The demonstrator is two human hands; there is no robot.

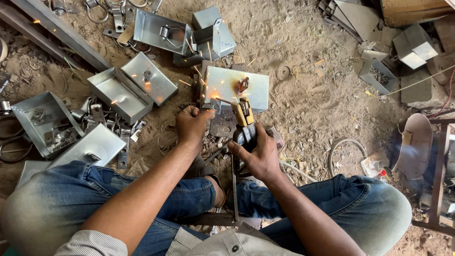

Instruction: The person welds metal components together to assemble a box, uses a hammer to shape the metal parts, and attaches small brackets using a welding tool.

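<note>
At frame centre a metal box is mid-weld, sparks flying at its lower left corner. The right hand grips the electrode holder; the left hand, fisted, braces it. Finished-looking boxes lie upper left on the dirt floor.

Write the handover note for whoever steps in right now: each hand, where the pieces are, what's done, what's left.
Right hand: grip shut on the electrode holder, rod tip sparking at the metal box lower left corner.
Left hand: fist closed beside the box's left edge; what it holds is hidden.
Other open boxes and loose clasps lie on the dirt to the left.
Done: clasp sits on the box's top.
Left: this corner weld is in progress.
</note>
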